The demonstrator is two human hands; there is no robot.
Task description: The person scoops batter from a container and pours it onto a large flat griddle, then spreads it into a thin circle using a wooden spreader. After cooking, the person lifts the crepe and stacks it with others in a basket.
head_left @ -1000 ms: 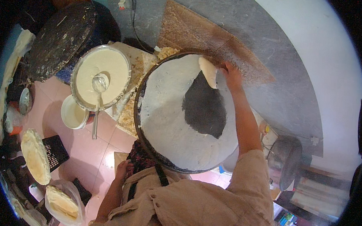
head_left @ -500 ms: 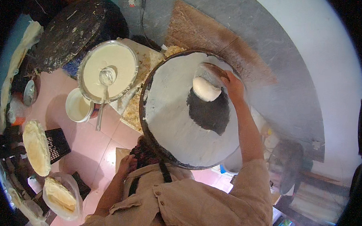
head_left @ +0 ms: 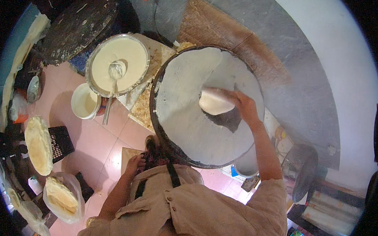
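Note:
A round dark griddle (head_left: 170, 153) is spread with a pale, thin layer of batter (head_left: 184, 118). Over it my right hand (head_left: 245, 105) is closed on a scraper, its blade mostly hidden behind a mound of batter (head_left: 216, 103) in front of it. Below that mound a patch of dark griddle surface (head_left: 230, 120) shows through. My left hand (head_left: 135, 164) hangs low by my waist, its fingers curled, with nothing seen in them.
Left of the griddle stands a wide bowl of batter (head_left: 135, 52) with a metal ladle (head_left: 116, 70) in it. A white bucket (head_left: 85, 101) is beside it. Flatbreads (head_left: 39, 145) and a bagged stack (head_left: 63, 197) lie at the left. A dark round lid (head_left: 81, 24) leans behind.
My right hand has drawn the scraper and the batter mound nearer to me, and the dark bare patch has shrunk. The view has shifted slightly. My left hand stays low.

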